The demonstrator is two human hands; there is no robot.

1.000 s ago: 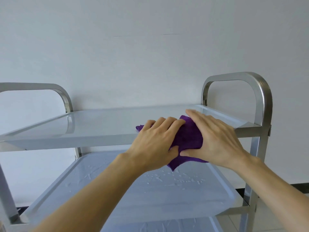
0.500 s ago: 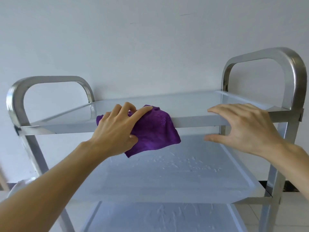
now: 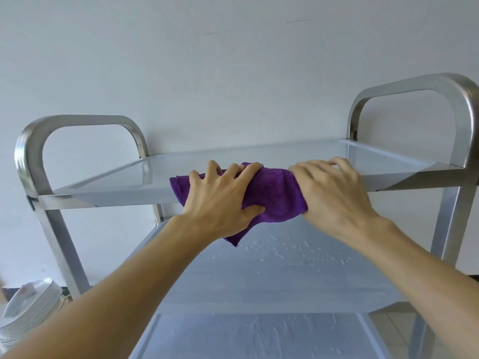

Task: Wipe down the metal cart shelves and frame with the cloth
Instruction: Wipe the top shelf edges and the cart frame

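The purple cloth (image 3: 274, 195) is a fuzzy, bunched terry rag draped over the near edge of the top shelf (image 3: 259, 161) of the metal cart (image 3: 28, 161), about midway along that edge. Its upper part lies on the shelf lip and a pointed corner hangs below, in front of the middle shelf (image 3: 272, 275). The left hand (image 3: 223, 200) holds the cloth's left side in its grip, fingers spread over the top and the thumb tucked against the front. The right hand (image 3: 334, 193) grips the right side, its fingers curled over the shelf edge onto the fabric.

The top shelf is pale, smooth and glossy. The middle shelf carries scattered droplets and streaks, as does the bottom shelf (image 3: 259, 335). Brushed steel loop handles rise at the left and the right end.

The right handle (image 3: 440, 84) is cut off by the picture edge. The cloth's middle and underside are covered by the hands. At the lower left, a stack of white plates (image 3: 28, 307) is partly cropped.
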